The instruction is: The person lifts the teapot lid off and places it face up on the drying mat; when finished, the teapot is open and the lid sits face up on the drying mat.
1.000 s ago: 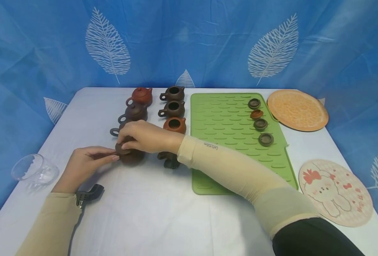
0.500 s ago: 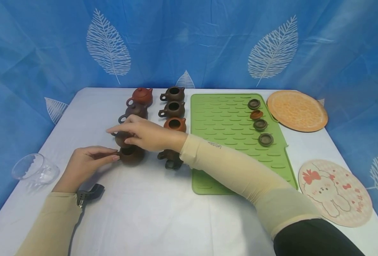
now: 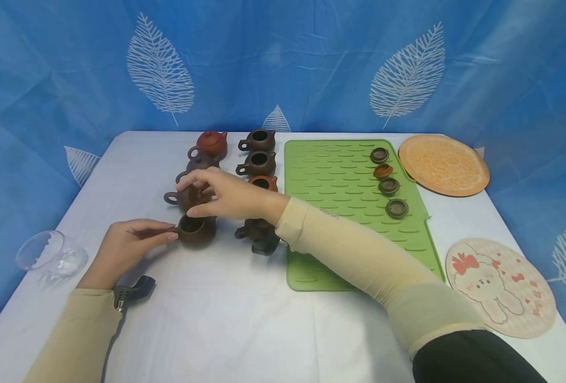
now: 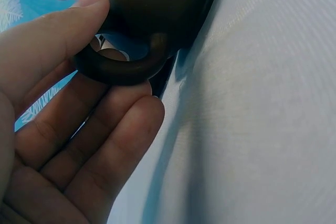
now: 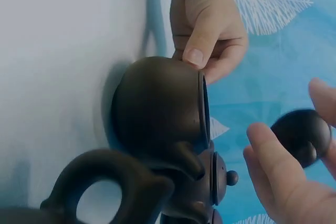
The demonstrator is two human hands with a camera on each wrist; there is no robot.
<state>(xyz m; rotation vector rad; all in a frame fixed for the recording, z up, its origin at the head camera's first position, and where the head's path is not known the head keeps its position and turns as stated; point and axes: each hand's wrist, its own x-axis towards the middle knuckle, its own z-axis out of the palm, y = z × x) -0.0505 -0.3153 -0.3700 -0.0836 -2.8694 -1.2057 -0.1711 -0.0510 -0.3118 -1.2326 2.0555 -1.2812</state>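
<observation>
My left hand (image 3: 128,246) pinches the handle of a brown teapot (image 3: 198,237) at the front of the left row. In the left wrist view, thumb and fingers are on its looped handle (image 4: 121,72). That teapot stands lidless, its round mouth showing. Above and slightly behind it, my right hand (image 3: 232,194) holds a small dark lid (image 5: 296,136) between thumb and fingers, clear of the teapot's mouth. The fingers mostly hide this lid in the head view. Just behind, partly covered by the right hand, is another brown teapot (image 3: 187,198).
Two lidded teapots, one red (image 3: 212,143), stand farther back in the left row. Several lidless teapots (image 3: 259,164) form a second row, partly under the right forearm. Several lids (image 3: 389,186) lie on a green mat (image 3: 331,175). A clear glass (image 3: 53,252) lies far left; round mats (image 3: 446,165) sit right.
My right hand has lifted off the front teapot with the lid, uncovering its mouth, and moved back and slightly right. My left hand stays on the handle.
</observation>
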